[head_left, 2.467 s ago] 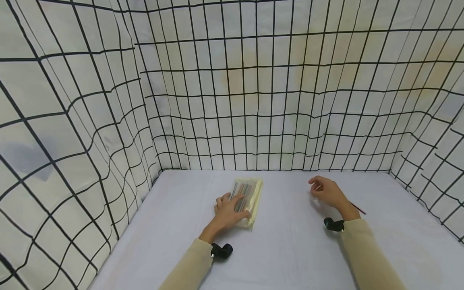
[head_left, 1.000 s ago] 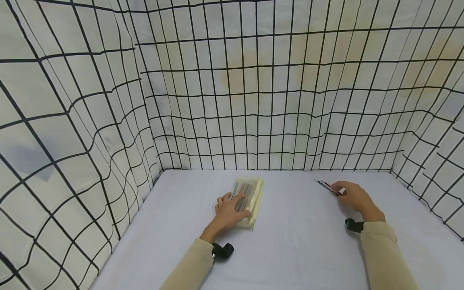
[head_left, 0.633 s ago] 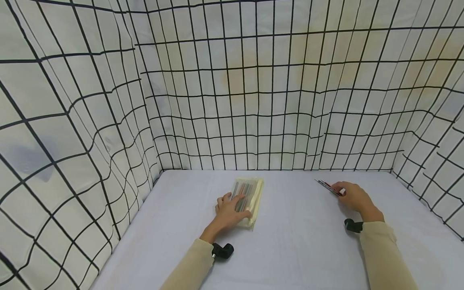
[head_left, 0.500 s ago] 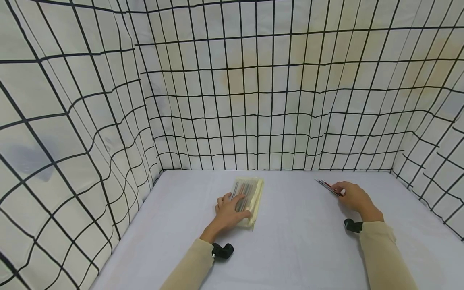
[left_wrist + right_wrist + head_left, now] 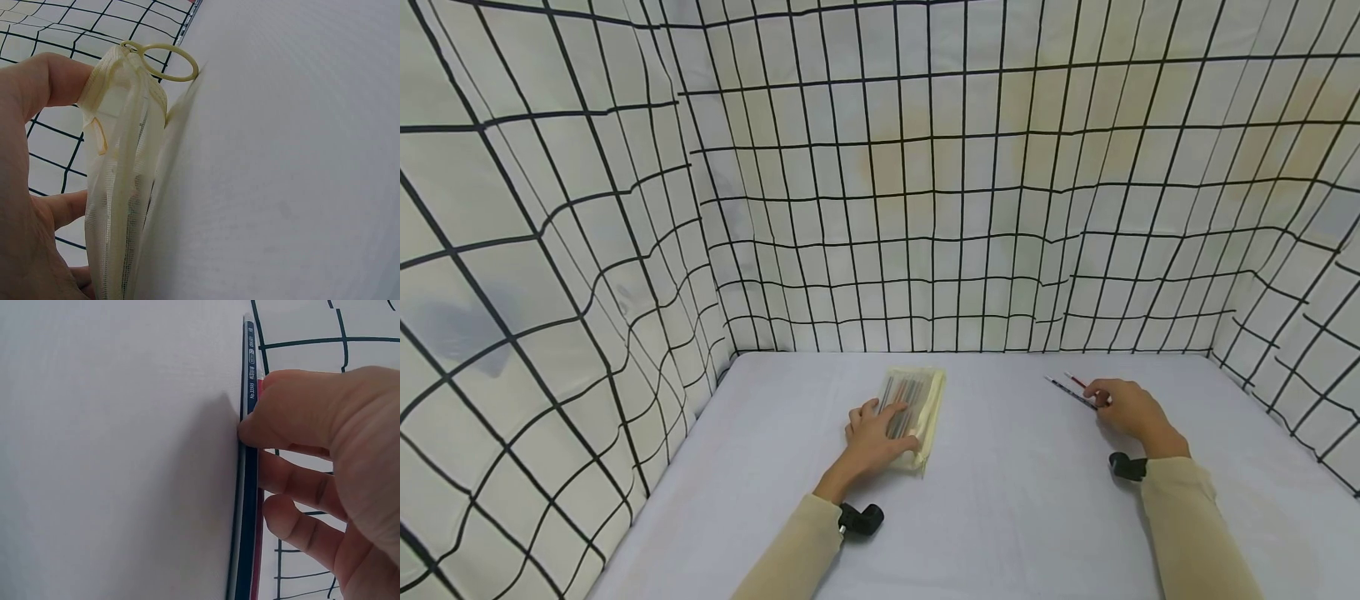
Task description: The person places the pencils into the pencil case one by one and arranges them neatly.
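Note:
A translucent pale yellow zip pouch (image 5: 936, 387) with several pencils inside lies left of the table's middle. My left hand (image 5: 872, 437) rests on it, fingers spread over the top. In the left wrist view its thumb touches the pouch (image 5: 119, 206) near the end with a ring-shaped zipper pull (image 5: 172, 62). At the right, my right hand (image 5: 1127, 410) pinches a dark blue pencil (image 5: 1071, 392) together with a red pencil (image 5: 1075, 380), low over the table. The thumb lies across the dark blue pencil (image 5: 250, 481) in the right wrist view; the red pencil (image 5: 257, 550) is partly hidden behind.
A white cloth-covered table (image 5: 992, 500) spreads under both hands. Black grid netting (image 5: 925, 208) over pale sheeting rises at the back and on both sides. Each wrist wears a small black camera (image 5: 861, 519).
My right hand has turned from loosely curled to holding the two pencils and moved right, then slightly back left. The pencil tips have just spread apart. The left hand stays on the pouch.

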Demonstrator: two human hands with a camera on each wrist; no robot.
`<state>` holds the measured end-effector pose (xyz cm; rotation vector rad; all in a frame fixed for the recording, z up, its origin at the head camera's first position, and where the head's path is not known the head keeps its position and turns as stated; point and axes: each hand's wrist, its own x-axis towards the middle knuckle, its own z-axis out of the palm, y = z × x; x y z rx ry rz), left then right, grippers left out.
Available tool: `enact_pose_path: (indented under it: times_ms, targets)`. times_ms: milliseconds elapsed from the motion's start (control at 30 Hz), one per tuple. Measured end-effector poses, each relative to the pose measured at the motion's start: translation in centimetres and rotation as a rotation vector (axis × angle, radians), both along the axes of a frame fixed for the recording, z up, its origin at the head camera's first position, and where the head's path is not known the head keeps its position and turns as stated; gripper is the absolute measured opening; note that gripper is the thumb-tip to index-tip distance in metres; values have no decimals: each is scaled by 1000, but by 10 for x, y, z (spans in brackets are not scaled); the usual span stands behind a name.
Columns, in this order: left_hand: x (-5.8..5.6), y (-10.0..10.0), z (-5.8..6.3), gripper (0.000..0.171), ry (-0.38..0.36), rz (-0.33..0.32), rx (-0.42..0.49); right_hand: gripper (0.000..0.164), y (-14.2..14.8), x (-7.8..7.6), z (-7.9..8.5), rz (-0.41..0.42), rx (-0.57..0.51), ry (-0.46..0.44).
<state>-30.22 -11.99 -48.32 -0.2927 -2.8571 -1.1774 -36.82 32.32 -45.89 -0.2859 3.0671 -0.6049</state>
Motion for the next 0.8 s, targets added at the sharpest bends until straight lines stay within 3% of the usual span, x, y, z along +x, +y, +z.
enact_pose_path:
  times_ms: [800]
  targets:
    - [1,0,0,77,-2,9,-4,39,-15,-1,12,16,-36,-32]
